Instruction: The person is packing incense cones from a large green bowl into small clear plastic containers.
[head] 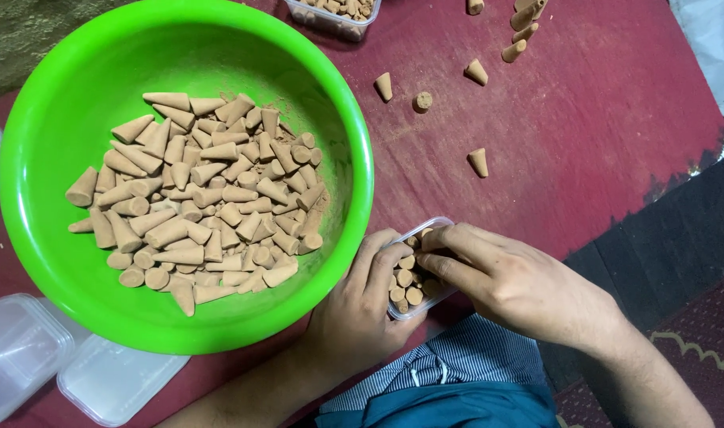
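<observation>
My left hand [360, 305] grips a small clear plastic box [422, 307] at the near edge of the table. The box holds several tan cones standing on end. My right hand [511, 279] reaches over the box from the right, its fingertips pressed on the cones inside. To the left stands a large bright green bowl [77, 63] filled with a heap of tan incense cones [200, 198].
Loose cones [478, 161] lie scattered on the dark red tabletop at the upper right. Another clear box [334, 16] of cones sits at the top edge. Two empty clear lids or boxes [29, 349] lie at the lower left. A patterned rug [687, 317] lies at the right.
</observation>
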